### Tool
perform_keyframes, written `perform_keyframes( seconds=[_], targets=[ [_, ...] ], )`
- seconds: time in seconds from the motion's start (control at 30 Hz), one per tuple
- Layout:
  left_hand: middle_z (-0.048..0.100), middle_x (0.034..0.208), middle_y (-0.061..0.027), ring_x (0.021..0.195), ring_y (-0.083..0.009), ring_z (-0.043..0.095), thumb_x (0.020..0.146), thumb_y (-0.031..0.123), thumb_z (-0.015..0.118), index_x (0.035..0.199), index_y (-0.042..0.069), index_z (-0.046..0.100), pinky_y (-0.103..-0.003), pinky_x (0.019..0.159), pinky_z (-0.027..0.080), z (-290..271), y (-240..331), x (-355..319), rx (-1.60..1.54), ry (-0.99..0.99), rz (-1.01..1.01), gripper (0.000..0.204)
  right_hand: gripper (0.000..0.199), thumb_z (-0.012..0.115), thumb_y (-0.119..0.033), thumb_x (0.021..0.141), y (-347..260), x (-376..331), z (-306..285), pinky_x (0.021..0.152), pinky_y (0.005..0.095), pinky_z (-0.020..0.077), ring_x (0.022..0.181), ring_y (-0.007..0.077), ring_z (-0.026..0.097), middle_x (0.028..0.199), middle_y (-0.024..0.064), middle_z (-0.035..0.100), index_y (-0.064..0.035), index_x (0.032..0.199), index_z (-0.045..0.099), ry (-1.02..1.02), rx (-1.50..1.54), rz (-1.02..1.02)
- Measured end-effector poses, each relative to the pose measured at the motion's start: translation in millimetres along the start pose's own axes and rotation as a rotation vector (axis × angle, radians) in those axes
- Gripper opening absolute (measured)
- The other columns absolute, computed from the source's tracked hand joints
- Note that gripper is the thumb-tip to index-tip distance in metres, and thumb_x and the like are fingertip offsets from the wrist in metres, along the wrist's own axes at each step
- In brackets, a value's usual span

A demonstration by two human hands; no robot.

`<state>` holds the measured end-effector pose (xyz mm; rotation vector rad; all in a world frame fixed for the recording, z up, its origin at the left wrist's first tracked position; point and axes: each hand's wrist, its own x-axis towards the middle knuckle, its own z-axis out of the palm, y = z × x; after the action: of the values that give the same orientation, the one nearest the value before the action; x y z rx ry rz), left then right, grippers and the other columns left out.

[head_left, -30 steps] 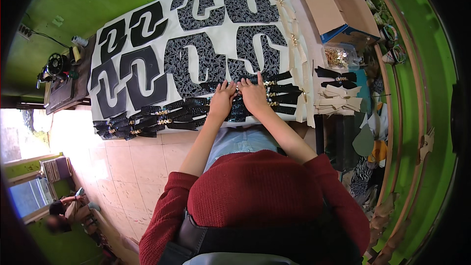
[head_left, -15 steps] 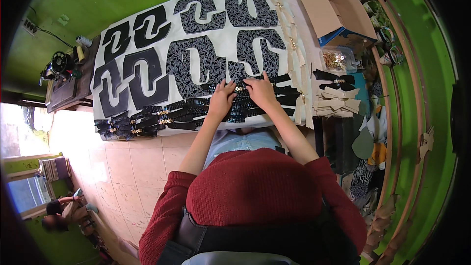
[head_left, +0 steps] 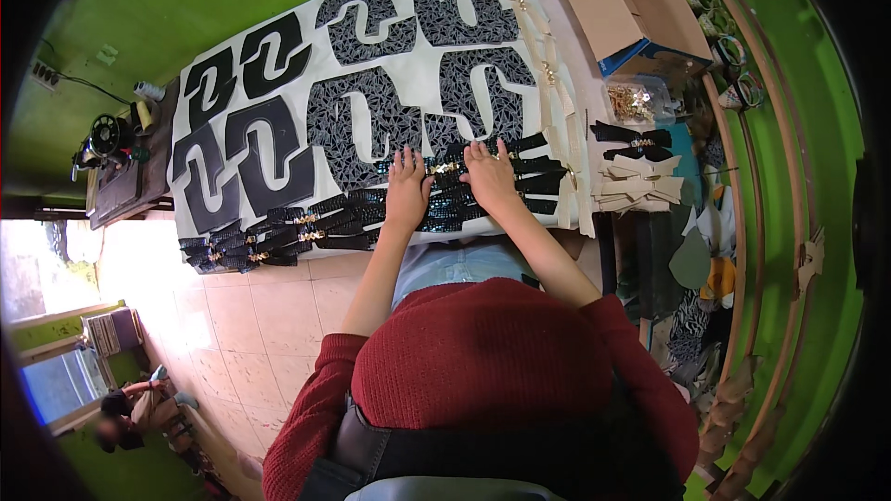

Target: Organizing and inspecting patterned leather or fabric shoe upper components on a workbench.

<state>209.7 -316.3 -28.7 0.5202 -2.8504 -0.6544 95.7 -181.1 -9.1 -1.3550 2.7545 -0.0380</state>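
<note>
Side by side near the table's front edge, my left hand point(head_left: 406, 190) and my right hand point(head_left: 489, 176) lie flat, fingers stretched away from me. Both press on a black crocodile-textured strap with a gold chain ornament point(head_left: 445, 169), which shows between them. Other shiny black straps point(head_left: 445, 209) lie under and in front of my hands. More such straps with gold ornaments point(head_left: 311, 225) run along the front edge to the left. Just beyond my fingers are patterned black-and-grey cut-out pieces point(head_left: 348, 107). Neither hand grips anything.
Plain black cut-outs point(head_left: 269, 153) lie on the white-covered table point(head_left: 306, 46). Beige straps point(head_left: 549, 74) line its right side. A cardboard box point(head_left: 631, 0), a clear tub of gold parts point(head_left: 633, 102) and beige pieces point(head_left: 640, 190) stand at right. A sewing machine point(head_left: 109, 134) is at left.
My fingers have gone from pinching around the gold ornament to lying flat on the strap. The left hand has shifted slightly left, and the view has moved a little.
</note>
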Motion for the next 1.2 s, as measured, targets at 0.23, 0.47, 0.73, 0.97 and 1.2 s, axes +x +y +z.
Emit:
perform_keyframes(
  seconds=[0.23,0.47,0.73,0.97,1.2],
  targets=[
    [0.031,0.136,-0.0244,0.127,-0.0411,0.026,0.081,0.013,0.056,0.126,-0.002,0.041,-0.046,0.105,0.022,-11,0,3,-0.094,-0.009,-0.009,0.050,0.047,0.064,-0.022,0.074,2,2,-19,0.104,0.0466,0.0230,0.115,0.0225,0.048,0.122,0.0134,0.053,-0.0001,0.114,0.053,-0.016,0.112,-0.014],
    [0.052,0.122,-0.0144,0.120,-0.0376,0.039,0.079,0.008,0.058,0.107,0.002,0.060,-0.045,0.104,0.026,-20,21,8,-0.204,0.058,0.144,0.029,0.019,0.059,-0.015,0.078,-8,-2,-11,0.097,0.0428,0.0345,0.101,0.0222,0.056,0.105,0.0090,0.062,-0.0068,0.094,0.066,0.194,0.337,-0.012],
    [0.055,0.117,-0.0135,0.111,-0.0305,0.051,0.077,0.000,0.054,0.108,0.003,0.060,-0.041,0.099,0.036,7,13,7,-0.267,0.033,0.138,0.031,0.014,0.055,-0.015,0.076,-15,-6,8,0.083,0.0386,0.0406,0.090,0.0201,0.059,0.092,0.0042,0.064,-0.0087,0.082,0.067,0.458,0.401,-0.096],
    [0.055,0.116,-0.0141,0.111,-0.0307,0.050,0.078,0.001,0.053,0.107,0.003,0.061,-0.040,0.099,0.036,6,12,6,-0.233,0.027,0.092,0.029,0.015,0.062,-0.014,0.072,-18,-2,-1,0.086,0.0387,0.0406,0.089,0.0207,0.059,0.094,0.0036,0.064,-0.0094,0.085,0.066,0.270,0.369,-0.042],
    [0.060,0.107,-0.0172,0.100,-0.0310,0.058,0.080,0.007,0.056,0.102,0.001,0.062,-0.038,0.094,0.040,-3,22,15,-0.317,0.069,0.009,0.024,0.022,0.058,-0.010,0.075,3,-8,-13,0.092,0.0490,0.0354,0.091,0.0244,0.058,0.101,0.0062,0.062,-0.0088,0.097,0.063,0.322,0.575,-0.044]
  ],
)
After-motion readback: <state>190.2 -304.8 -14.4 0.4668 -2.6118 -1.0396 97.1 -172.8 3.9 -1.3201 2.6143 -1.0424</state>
